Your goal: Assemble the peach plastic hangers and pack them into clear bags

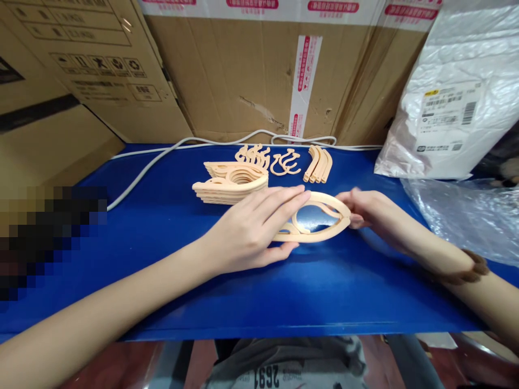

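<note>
With the hanger frame as the clock's centre and twelve pointing straight away from the person, a printed cardboard box (pixel 109 70) stands furthest left, at ten o'clock. A white cable (pixel 259 131) snakes along the back of the blue tabletop (pixel 365 292). Also at ten, nearer in, lies a stack of cream hanger frames (pixel 231 187). The left hand (pixel 253 227) sits at nine, its grip narrow around the left part of one cream hanger frame (pixel 322 236), fingers over the far edge and thumb along the near one. Between ten and eleven, just behind the stack, is a row of hooks (pixel 254 155); at eleven are some looser hooks (pixel 287 166). Curved pieces (pixel 318 165) lie side by side at twelve. At three, the right hand (pixel 367 208) meets the frame's pointed tip; its fingertips are partly hidden, so I cannot tell how tight that grip is. A brown band (pixel 474 267) circles the wrist. Between one and two leans a labelled white bag (pixel 450 119).
</note>
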The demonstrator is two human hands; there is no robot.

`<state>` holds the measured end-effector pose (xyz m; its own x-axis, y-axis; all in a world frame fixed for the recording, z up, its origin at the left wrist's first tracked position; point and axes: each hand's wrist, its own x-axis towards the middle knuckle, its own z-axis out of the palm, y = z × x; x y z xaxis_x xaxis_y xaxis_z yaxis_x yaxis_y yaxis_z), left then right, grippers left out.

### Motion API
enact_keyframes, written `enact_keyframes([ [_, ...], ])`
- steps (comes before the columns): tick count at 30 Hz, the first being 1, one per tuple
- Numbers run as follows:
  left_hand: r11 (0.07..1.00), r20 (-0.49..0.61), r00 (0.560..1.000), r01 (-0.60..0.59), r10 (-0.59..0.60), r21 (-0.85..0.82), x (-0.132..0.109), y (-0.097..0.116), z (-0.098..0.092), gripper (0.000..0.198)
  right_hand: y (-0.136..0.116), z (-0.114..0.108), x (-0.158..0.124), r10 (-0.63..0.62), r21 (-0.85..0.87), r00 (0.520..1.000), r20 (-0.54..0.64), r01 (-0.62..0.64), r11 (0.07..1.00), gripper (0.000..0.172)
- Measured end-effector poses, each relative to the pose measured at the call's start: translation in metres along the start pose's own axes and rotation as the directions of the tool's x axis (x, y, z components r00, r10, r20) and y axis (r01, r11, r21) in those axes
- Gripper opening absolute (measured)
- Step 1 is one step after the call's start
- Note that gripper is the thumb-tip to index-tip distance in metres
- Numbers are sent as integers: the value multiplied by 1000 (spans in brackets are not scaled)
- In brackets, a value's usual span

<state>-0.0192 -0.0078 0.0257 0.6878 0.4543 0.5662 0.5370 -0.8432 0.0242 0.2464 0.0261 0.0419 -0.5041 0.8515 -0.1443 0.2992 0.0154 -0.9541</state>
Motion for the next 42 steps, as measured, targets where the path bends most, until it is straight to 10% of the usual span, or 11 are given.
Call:
enact_keyframes([
  [6, 988, -47, 988, 149, -150, -25, 5, -38, -36, 66, 5, -8, 3, -160, -240, 985, -69, 139, 961, 54],
  [14, 880, 215, 882, 453, -420, -139, -11, -100, -56, 60, 13, -2, 8, -327, -725, 924, 200, 364, 585, 29],
  [42, 851, 285, 840, 510, -461, -126, -19, -115, -58, 61, 16, -6, 8, -305, -738, 929, 208, 354, 574, 30],
])
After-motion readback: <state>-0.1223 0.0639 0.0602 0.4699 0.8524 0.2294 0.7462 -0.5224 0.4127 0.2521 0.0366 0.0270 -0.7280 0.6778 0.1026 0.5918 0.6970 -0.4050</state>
